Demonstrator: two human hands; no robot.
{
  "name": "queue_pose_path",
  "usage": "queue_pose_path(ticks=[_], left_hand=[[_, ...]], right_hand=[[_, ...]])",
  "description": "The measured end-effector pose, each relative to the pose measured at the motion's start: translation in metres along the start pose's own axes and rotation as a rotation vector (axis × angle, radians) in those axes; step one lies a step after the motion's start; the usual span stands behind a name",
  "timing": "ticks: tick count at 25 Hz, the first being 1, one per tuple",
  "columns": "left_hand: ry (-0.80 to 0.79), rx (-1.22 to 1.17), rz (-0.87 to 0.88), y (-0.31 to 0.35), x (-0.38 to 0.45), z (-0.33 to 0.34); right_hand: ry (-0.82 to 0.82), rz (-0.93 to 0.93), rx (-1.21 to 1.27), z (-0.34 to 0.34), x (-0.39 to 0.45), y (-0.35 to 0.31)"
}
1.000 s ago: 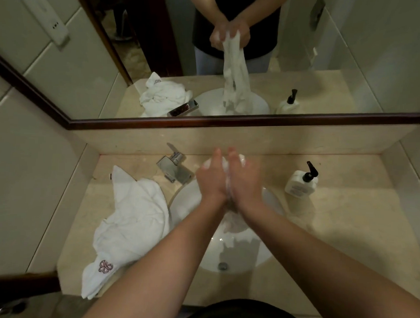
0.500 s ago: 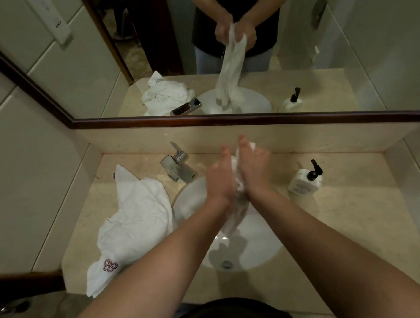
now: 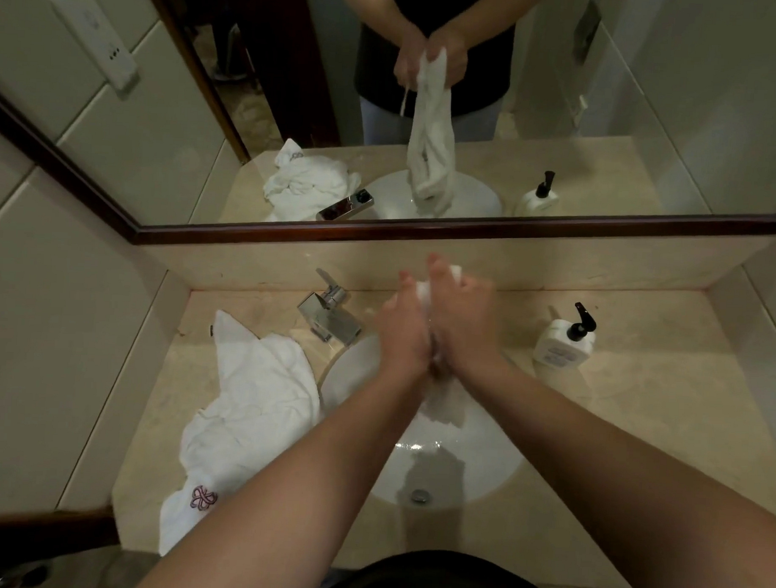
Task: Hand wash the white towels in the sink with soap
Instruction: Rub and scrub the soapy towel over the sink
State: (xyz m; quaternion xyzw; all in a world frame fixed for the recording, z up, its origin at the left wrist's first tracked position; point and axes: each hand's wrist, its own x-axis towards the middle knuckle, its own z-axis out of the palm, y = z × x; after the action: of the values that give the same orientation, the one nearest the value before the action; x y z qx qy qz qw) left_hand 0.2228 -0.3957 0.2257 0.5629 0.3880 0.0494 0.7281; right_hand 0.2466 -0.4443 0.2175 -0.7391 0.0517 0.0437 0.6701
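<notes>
**Towel pressed between two palms above a bathroom sink**

While seen from a head-worn camera looking down, a beige stone counter [image 3: 636, 425] filled most of the view, backed by a wide mirror [image 3: 427, 119] in a dark wooden frame. Set into the counter, a white oval sink [image 3: 472, 472], with a metal drain [image 3: 419, 496] near its front edge. Left of the basin, a crumpled white towel with a pink embroidered emblem [image 3: 245, 416], lying on the counter and just overlapping the sink rim. Above the basin, a second, wet white towel [image 3: 444, 401], sandwiched upright between both palms, its tail hanging down into the sink. Left hand [image 3: 404, 334] pressed flat against the cloth, fingers extended and close together. Right hand [image 3: 462, 318] pressed against the other side, fingers likewise mostly straight, tips slightly blurred. A bit of cloth poked out above the fingertips. Behind and left of the hands, a square chrome faucet [image 3: 330, 316]. Well to the right, a white soap pump bottle with a black nozzle [image 3: 565, 339], upright on the counter. In the mirror, the same hands and dangling towel reflected.
</notes>
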Motion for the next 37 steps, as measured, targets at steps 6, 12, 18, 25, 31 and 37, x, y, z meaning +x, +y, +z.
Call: queue_pose_path(ticks=[6, 12, 18, 25, 31, 37], left_hand=[[0.017, 0.021, 0.079, 0.008, -0.003, -0.003], [0.104, -0.029, -0.006, 0.013, -0.001, -0.003], [0.043, 0.009, -0.002, 0.009, -0.011, 0.001], [0.037, 0.084, 0.107, 0.010, 0.000, -0.001], [0.000, 0.034, 0.089, 0.002, -0.008, 0.000], [0.003, -0.035, 0.005, -0.004, -0.006, -0.004]], right_hand=[[-0.092, -0.076, -0.050, 0.000, -0.007, -0.003], [-0.066, -0.032, -0.037, 0.000, -0.015, -0.004], [0.015, 0.038, 0.025, -0.004, -0.005, -0.007], [0.027, 0.026, 0.040, -0.004, -0.004, -0.012], [0.035, 0.031, 0.023, -0.006, -0.004, -0.009], [-0.028, -0.099, -0.109, -0.005, -0.001, -0.004]])
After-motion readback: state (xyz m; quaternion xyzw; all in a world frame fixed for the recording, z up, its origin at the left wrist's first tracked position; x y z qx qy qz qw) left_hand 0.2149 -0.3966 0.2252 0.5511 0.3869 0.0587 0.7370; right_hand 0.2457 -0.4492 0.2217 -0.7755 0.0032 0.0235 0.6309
